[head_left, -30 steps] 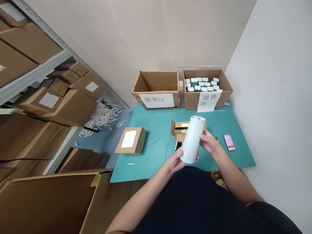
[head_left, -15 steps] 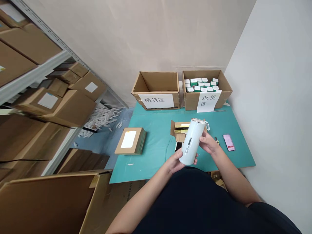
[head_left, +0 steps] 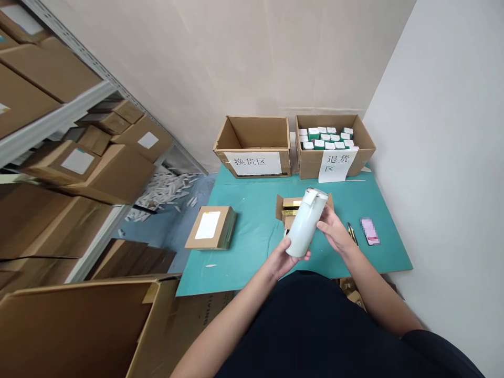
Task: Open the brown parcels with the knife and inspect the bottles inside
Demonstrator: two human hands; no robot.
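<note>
The small open brown cardboard box [head_left: 284, 206] is half hidden behind the pale blue cylindrical flask [head_left: 305, 227], and its contents are hard to make out. The flask is held just in front of that box, its long axis tilted and its lidded end up and away. The left hand [head_left: 284, 260] grips its base and the right hand [head_left: 334, 233] clasps its side.

The bottle [head_left: 305, 228] is pale white with a silvery top rim, against a teal tabletop [head_left: 244, 236]. The far right box [head_left: 364, 156] is brown cardboard with a white sign [head_left: 336, 164] in black characters and holds green-and-white packs [head_left: 325, 137]. The left carton [head_left: 211, 227] is brown with a white label; the phone [head_left: 370, 231] is pink.
</note>
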